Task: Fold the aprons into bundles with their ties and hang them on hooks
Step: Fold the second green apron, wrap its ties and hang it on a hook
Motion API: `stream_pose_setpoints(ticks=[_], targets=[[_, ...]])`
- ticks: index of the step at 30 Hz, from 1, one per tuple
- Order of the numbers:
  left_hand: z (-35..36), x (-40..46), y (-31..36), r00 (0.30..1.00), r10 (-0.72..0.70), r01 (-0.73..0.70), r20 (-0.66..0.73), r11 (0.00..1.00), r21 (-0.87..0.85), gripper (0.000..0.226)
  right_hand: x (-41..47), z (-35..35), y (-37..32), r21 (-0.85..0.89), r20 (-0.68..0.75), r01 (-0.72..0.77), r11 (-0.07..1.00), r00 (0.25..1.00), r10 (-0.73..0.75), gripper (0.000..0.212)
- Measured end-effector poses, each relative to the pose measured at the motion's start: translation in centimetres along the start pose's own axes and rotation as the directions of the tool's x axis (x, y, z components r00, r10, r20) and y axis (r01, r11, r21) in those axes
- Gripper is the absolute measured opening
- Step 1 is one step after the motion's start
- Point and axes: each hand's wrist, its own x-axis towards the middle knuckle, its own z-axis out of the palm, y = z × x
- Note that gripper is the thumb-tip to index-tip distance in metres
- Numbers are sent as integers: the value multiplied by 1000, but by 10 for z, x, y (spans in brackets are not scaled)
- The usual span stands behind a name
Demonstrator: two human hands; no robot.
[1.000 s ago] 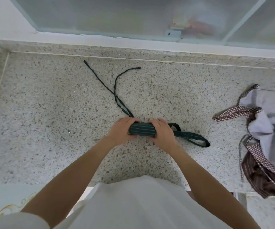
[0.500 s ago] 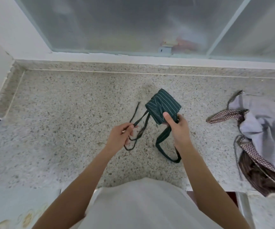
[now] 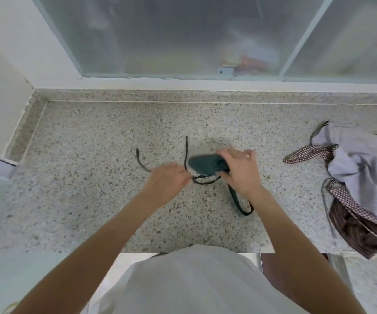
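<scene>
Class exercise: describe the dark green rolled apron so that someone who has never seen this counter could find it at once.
Start at the speckled stone counter below the frosted window. Near its middle, the right hand grips the green rolled apron, thin dark ties trailing towards the left hand. Unlike the loose grey and brown aprons at the right, it is a tight bundle.

One rolled green apron bundle [image 3: 206, 165], two hands, one heap of loose aprons [image 3: 362, 177].
</scene>
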Motion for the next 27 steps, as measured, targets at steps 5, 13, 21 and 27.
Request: stream_pose_setpoints(ticks=[5,13,21,27], targets=[[-53,27,-40,970,-162,233,182,840,-490,18,-6,-19,-7,602,315,53,797,901,-297,50],[5,25,-21,797,-508,435,326,109,-894,15,4,-54,-40,966,231,-236,103,971,61,47],[12,16,2,868,-466,352,170,337,-873,24,13,-50,-39,952,294,-257,-165,915,276,51],[11,18,3,912,-318,335,257,219,-917,27,12,-46,-32,960,281,-268,-85,919,276,46]])
